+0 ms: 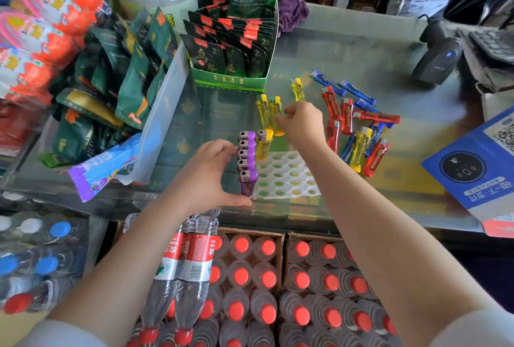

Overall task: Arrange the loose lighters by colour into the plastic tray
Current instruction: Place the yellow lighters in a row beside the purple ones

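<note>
Purple lighters (247, 161) are standing upright in a single column along the left edge of the tray (286, 177), which is lying on the glass counter (347, 49) at the centre of the frame. One yellow lighter (263, 144) is standing in the tray just right of the far end of that column. The remaining tray cells are showing as open round holes.

Left hand (208, 171) is cupping the purple column from the left: its thumb is lying against the near end of the column at the tray's near left corner, and its curled fingers are touching the far end.

Right hand (301, 122) is reaching above the tray, near the centre of the frame, with fingers curled and fingertips pinching the lower part of a yellow pair (268, 111) lying on the counter. Whether it is gripping one lighter or both cannot be told.

Another yellow one (297, 88) is lying just beyond the right hand. To the right of the hand, a loose pile (358, 124) of red, blue and yellow lighters is lying flat on the counter, several overlapping.

A green box (236, 40) of dark sachets is standing at upper centre. A scanner (436, 60) is sitting at the upper right, and a blue card (478, 163) is lying at the right edge. Bottles (250, 277) with red caps are filling the cartons below the counter.
</note>
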A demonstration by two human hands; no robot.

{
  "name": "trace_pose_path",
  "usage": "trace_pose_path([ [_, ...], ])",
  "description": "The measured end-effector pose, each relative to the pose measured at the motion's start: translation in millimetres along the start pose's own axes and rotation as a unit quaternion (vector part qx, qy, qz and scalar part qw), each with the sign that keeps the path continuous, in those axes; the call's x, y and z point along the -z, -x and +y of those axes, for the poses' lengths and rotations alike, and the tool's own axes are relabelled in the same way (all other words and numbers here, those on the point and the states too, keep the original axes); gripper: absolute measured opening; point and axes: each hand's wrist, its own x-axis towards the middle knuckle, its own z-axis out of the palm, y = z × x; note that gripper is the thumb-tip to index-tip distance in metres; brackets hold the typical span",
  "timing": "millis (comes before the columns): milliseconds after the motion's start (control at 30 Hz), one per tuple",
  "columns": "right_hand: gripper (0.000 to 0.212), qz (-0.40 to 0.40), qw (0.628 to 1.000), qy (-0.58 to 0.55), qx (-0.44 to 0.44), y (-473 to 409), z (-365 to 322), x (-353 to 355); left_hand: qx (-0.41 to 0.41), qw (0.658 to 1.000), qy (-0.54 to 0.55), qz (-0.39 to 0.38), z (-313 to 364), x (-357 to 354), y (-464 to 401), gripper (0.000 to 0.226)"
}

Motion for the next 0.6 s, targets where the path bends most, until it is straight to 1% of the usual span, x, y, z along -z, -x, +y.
trace_pose_path([
  [33,0.026,-0.007,1.0,0.002,0.006,-0.2,-0.6,0.6,0.0,1.0,0.003,0.0,0.3,-0.5,0.4,0.08],
  [67,0.013,-0.006,1.0,0.006,0.011,0.1,-0.9,0.8,0.0,1.0,0.004,0.001,0.3,-0.7,0.5,0.08],
  [100,0.01,-0.006,1.0,0.012,0.015,1.8,-2.2,1.1,-0.001,1.0,0.002,0.001,0.3,-0.6,0.4,0.08],
  [133,0.018,-0.006,1.0,0.018,0.02,2.7,-3.2,0.5,-0.003,1.0,-0.005,-0.001,0.1,-0.6,-0.2,0.081],
  [167,0.021,-0.012,0.999,0.026,0.021,4.0,-4.8,0.7,-0.005,1.0,-0.015,-0.004,0.3,-0.3,-0.8,0.082],
  [267,0.015,-0.041,0.998,0.038,0.02,5.6,-9.4,5.9,-0.005,0.999,-0.041,-0.016,2.4,0.3,-2.2,0.086],
  [333,0.005,-0.037,0.999,-0.013,0.036,11.5,-6.1,12.9,-0.006,0.999,-0.047,-0.016,4.0,0.1,-2.0,0.086],
  [400,0.012,-0.014,0.992,-0.113,0.057,26.9,1.2,22.0,-0.005,0.999,-0.042,-0.014,4.0,-0.3,-1.2,0.085],
  [467,0.01,-0.004,0.976,-0.203,0.076,47.6,10.6,30.3,-0.006,0.999,-0.033,-0.012,5.0,-0.5,-0.5,0.084],
  [533,0.008,-0.002,0.961,-0.265,0.082,68.2,20.1,33.7,-0.008,1.0,-0.026,-0.007,6.4,-1.6,-2.0,0.083],
  [600,0.014,0.005,0.949,-0.303,0.086,84.6,27.4,31.5,-0.01,0.999,-0.033,-0.003,7.1,-4.5,-4.9,0.086],
])
